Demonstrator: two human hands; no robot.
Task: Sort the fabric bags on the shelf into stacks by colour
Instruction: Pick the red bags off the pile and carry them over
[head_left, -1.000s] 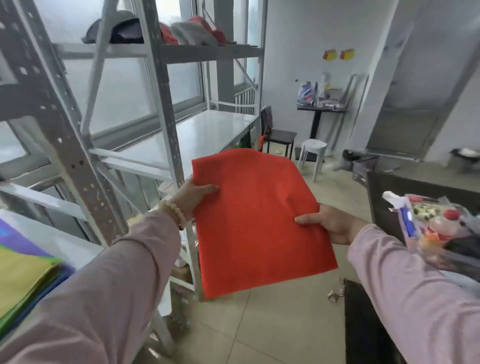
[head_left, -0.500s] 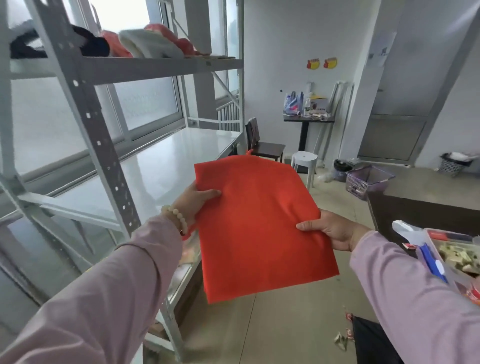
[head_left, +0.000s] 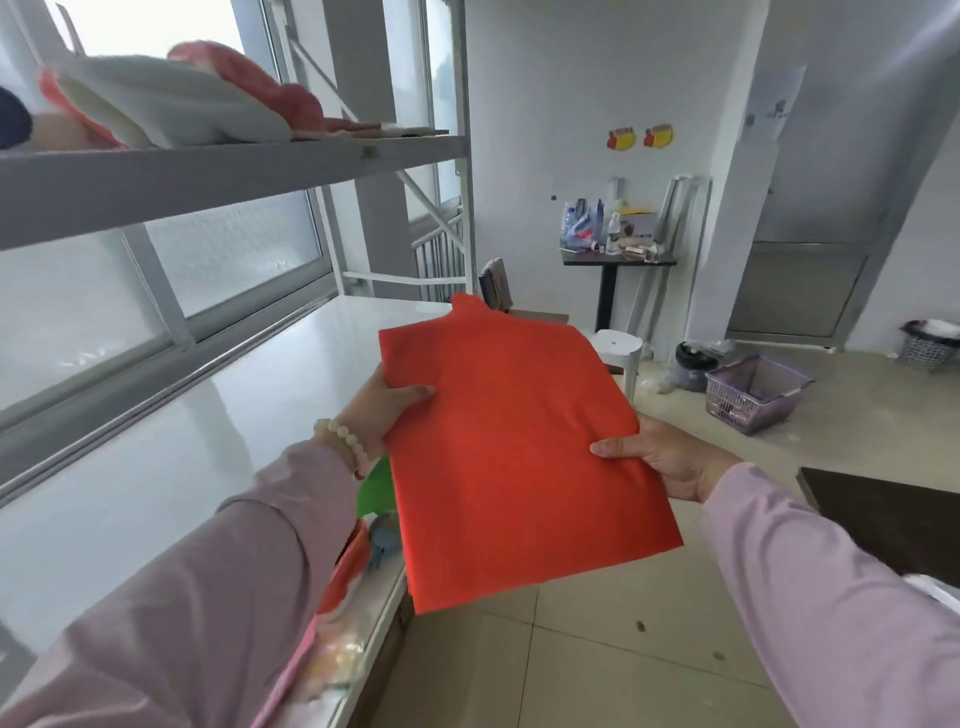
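Two hands on one red fabric bag (head_left: 514, 447), flat and tilted, right in the centre of the frame! Left hand (head_left: 387, 410) pinches the bag's left edge, thumb lying on top, the other fingers hidden underneath, a bead bracelet (head_left: 345, 439) at the wrist. Right hand (head_left: 662, 457) clamps the right edge, thumb pressed on the red cloth. The bag hangs in the air above the front edge of the white shelf (head_left: 208, 415), which runs along the left of the frame, and partly over the tiled floor (head_left: 597, 665). Below the left sleeve, at the shelf's near edge, bits of green and red fabric (head_left: 374, 486) peek out. Upper left, the higher shelf (head_left: 234, 171) carries white and pink cloth items (head_left: 171, 109). A purple basket (head_left: 753, 392) sits on the floor at right.
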